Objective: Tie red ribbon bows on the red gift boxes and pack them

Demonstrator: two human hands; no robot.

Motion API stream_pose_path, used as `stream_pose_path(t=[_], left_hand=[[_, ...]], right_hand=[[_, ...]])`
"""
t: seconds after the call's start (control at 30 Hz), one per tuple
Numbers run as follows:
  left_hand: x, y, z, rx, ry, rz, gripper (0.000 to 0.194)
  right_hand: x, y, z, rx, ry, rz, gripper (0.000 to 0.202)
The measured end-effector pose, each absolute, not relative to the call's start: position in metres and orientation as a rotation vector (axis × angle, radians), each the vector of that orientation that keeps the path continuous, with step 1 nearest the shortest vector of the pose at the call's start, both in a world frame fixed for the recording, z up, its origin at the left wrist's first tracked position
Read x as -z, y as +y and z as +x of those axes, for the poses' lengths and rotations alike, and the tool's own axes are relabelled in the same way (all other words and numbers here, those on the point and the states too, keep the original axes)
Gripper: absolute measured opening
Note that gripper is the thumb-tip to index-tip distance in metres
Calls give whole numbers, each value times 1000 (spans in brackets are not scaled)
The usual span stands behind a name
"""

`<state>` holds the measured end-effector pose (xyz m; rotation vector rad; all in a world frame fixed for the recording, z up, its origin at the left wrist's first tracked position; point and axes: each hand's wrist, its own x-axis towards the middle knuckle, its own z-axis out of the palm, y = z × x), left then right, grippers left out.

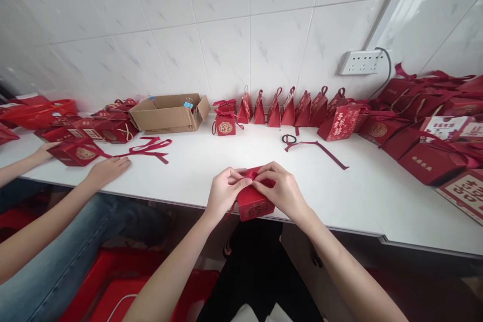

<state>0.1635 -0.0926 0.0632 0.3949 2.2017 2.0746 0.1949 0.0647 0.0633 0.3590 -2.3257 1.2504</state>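
A small red box (pixel 256 205) with a gold print on its front sits at the near edge of the white table, below both hands. My left hand (pixel 229 188) is closed in a pinch on the red ribbon (pixel 251 175) at the top of the box. From the other side, my right hand (pixel 278 186) pinches the same ribbon, its fingertips close to the left ones. The fingers partly hide the ribbon's shape. Loose red ribbon ends hang at the box's left side.
Red triangular boxes (pixel 274 112) line the wall, beside a finished-looking red box (pixel 225 126) and an open carton (pixel 166 118). A black ring (pixel 289 139) and loose ribbon (pixel 324 151) lie ahead. Red boxes (pixel 424 163) crowd the right. Another person's hands hold a box (pixel 71 153) at left.
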Motion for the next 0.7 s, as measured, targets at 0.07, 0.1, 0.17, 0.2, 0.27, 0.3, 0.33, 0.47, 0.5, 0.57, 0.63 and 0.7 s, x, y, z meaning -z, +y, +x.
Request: stream_pose_path(t=[0.07,0.1,0.17,0.2,0.27,0.3,0.33,0.47,0.5,0.57,0.63,0.7], left_hand=[[-63,-91,166,-2065,2260,404,28],[-63,-90,167,-2055,2308,411,27],[-62,-89,169,-2028,2414,432,26],[-62,-88,170,-2015,2459,442,25],[-62,-88,170,-2004,2497,454,25],[-62,-89,170,-2008,2485,454,25],[-62,-90,170,-2019,2456,450,25],[-60,-92,168,-2067,2317,416,26],[-59,-92,168,-2076,2298,407,26],[-58,-91,167,-2096,2263,387,26],[-57,-91,166,-2111,2228,369,26],[-57,-92,165,-2118,2204,360,27]], right_hand=[[-63,61,196,-1252,-2308,313,7],[-63,60,196,-1250,-2306,291,7],[-63,58,197,-1243,-2318,262,7],[-63,58,196,-1242,-2329,257,7],[-64,60,195,-1257,-2359,270,9],[-64,62,194,-1276,-2377,292,10],[-65,65,193,-1299,-2397,324,10],[-66,74,187,-1365,-2463,448,10],[-66,75,185,-1374,-2473,459,9],[-66,77,183,-1403,-2482,471,8],[-65,79,181,-1432,-2483,487,7],[-65,80,179,-1455,-2484,499,6]])
